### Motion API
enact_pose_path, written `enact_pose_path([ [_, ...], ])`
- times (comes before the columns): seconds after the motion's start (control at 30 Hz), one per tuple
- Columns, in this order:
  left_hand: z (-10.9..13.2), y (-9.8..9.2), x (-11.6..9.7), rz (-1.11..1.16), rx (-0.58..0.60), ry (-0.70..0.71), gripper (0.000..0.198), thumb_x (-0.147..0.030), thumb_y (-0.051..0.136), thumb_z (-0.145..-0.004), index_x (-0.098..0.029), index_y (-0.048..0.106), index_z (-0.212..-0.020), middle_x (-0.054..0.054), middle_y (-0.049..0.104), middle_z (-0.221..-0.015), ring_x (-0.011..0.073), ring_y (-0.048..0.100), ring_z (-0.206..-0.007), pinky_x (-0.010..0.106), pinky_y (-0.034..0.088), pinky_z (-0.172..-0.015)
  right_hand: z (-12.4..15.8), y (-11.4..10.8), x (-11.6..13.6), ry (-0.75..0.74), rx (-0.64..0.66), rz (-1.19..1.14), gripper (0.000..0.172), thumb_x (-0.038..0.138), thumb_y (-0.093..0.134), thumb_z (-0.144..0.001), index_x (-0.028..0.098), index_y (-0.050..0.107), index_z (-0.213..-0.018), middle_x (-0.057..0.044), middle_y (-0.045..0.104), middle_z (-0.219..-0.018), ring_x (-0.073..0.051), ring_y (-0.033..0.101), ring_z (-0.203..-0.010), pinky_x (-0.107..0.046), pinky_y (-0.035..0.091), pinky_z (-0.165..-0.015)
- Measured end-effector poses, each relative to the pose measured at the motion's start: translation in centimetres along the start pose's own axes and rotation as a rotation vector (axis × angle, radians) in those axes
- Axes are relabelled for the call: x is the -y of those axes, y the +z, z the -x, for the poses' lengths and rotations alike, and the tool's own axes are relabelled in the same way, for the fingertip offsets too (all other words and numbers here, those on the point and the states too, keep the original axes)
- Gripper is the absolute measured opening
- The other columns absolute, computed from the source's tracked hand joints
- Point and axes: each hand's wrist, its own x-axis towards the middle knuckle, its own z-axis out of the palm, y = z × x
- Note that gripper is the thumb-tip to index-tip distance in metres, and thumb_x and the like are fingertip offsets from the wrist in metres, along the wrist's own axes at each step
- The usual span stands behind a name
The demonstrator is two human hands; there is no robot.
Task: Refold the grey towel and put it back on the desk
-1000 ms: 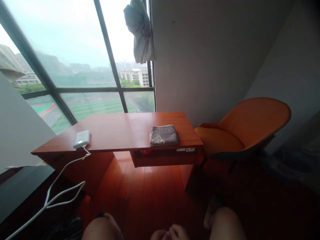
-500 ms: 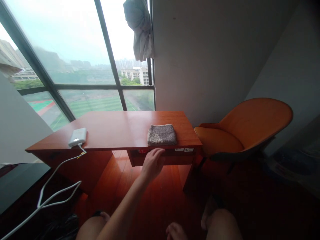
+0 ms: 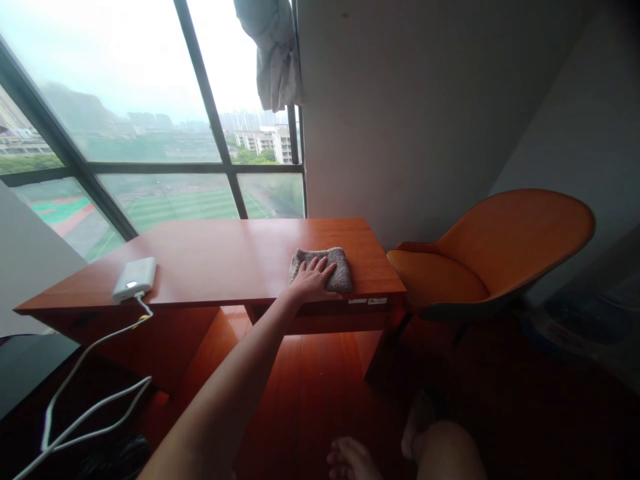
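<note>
The left grip (image 3: pixel 311 280) lies flat with spread fingers on a grey folded towel (image 3: pixel 344 273) near the right end of the red bench (image 3: pixel 225 257). A white power bank (image 3: pixel 134 279) with its cable lies at the left end.

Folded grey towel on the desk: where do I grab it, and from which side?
Take the towel by its near edge, coming from the front, I'd say: it lies flat and folded close to the front edge of the desk, with the left hand resting open on its near-left part.
</note>
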Motion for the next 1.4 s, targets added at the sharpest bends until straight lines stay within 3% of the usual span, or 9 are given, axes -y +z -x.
enact_pose_path([
  [0.1, 0.4, 0.3, 0.1, -0.033, -0.006, 0.038, 0.107, -0.076, 0.056, -0.059, -0.027, 0.016, -0.145, 0.015, 0.016, -0.154, 0.0393, 0.01, -0.139, 0.063, 0.01, -0.106, -1.1, 1.2, 4.2, -0.027, -0.008, -0.348, 0.031, 0.037, 0.066, -0.065, 0.019, 0.058, -0.088, -0.005, 0.073, -0.085, -0.016, 0.069, -0.076, -0.027, 0.05, -0.066],
  [0.17, 0.5, 0.5, 0.2, -0.046, -0.019, 0.041, 0.106, -0.075, 0.056, -0.06, -0.027, 0.017, -0.145, 0.014, 0.017, -0.154, 0.0396, 0.01, -0.139, 0.064, 0.011, -0.106, -3.2, 2.2, 7.6, -0.138, -0.078, -0.455, 0.022, 0.025, 0.067, -0.063, 0.019, 0.056, -0.081, -0.005, 0.072, -0.081, -0.018, 0.069, -0.077, -0.029, 0.053, -0.067],
  [0.33, 0.5, 0.7, 0.2, -0.045, -0.005, 0.032, 0.11, -0.074, 0.061, -0.056, -0.029, 0.016, -0.145, 0.013, 0.015, -0.155, 0.0382, 0.01, -0.139, 0.062, 0.011, -0.107, -10.0, 4.5, 14.4, -0.231, -0.076, -0.523, 0.015, 0.02, 0.063, -0.067, 0.021, 0.052, -0.076, 0.001, 0.069, -0.076, -0.013, 0.067, -0.075, -0.027, 0.054, -0.071],
  [0.47, 0.4, 0.6, 0.2, -0.038, 0.005, 0.017, 0.108, -0.075, 0.059, -0.057, -0.03, 0.015, -0.145, 0.011, 0.015, -0.155, 0.0373, 0.01, -0.139, 0.061, 0.01, -0.108, -12.0, 5.6, 16.5, -0.271, -0.065, -0.575, 0.014, 0.017, 0.062, -0.067, 0.023, 0.054, -0.078, 0.006, 0.065, -0.07, -0.01, 0.065, -0.073, -0.027, 0.054, -0.075],
  [0.7, 0.1, 0.8, 0.6, -0.063, 0.048, 0.013, 0.103, -0.07, 0.059, -0.063, -0.032, 0.01, -0.145, 0.009, 0.012, -0.156, 0.0345, 0.007, -0.141, 0.06, 0.011, -0.108, -9.9, 5.8, 13.6, -0.244, -0.11, -0.648, 0.018, 0.015, 0.065, -0.06, 0.022, 0.055, -0.073, 0.006, 0.066, -0.067, -0.01, 0.063, -0.067, -0.026, 0.055, -0.066],
  [1.0, 0.6, 0.5, 0.2, -0.069, 0.037, 0.028, 0.107, -0.067, 0.064, -0.059, -0.032, 0.011, -0.145, 0.01, 0.013, -0.155, 0.0358, 0.007, -0.14, 0.061, 0.011, -0.108, -3.0, 4.4, 7.1, -0.189, -0.157, -0.686, 0.02, 0.011, 0.065, -0.054, 0.02, 0.055, -0.069, 0.003, 0.068, -0.064, -0.013, 0.065, -0.066, -0.028, 0.056, -0.065],
  [1.27, 3.0, 0.0, -1.0, -0.127, -0.012, 0.056, 0.091, -0.042, 0.063, -0.069, -0.031, 0.014, -0.145, 0.011, 0.019, -0.154, 0.0361, 0.015, -0.139, 0.061, 0.019, -0.105, 1.0, 3.4, 2.2, -0.122, -0.236, -0.672, 0.016, 0.013, 0.064, -0.054, 0.021, 0.056, -0.066, 0.004, 0.068, -0.063, -0.015, 0.066, -0.066, -0.03, 0.057, -0.067],
  [1.4, 4.7, -0.1, -1.8, -0.133, -0.076, 0.056, 0.083, -0.038, 0.06, -0.072, -0.032, 0.019, -0.144, 0.007, 0.023, -0.153, 0.0331, 0.018, -0.139, 0.057, 0.018, -0.108, 1.8, 2.8, 0.5, -0.155, -0.295, -0.513, 0.013, 0.014, 0.065, -0.06, 0.021, 0.054, -0.059, 0.004, 0.063, -0.056, -0.014, 0.064, -0.061, -0.032, 0.056, -0.065],
])
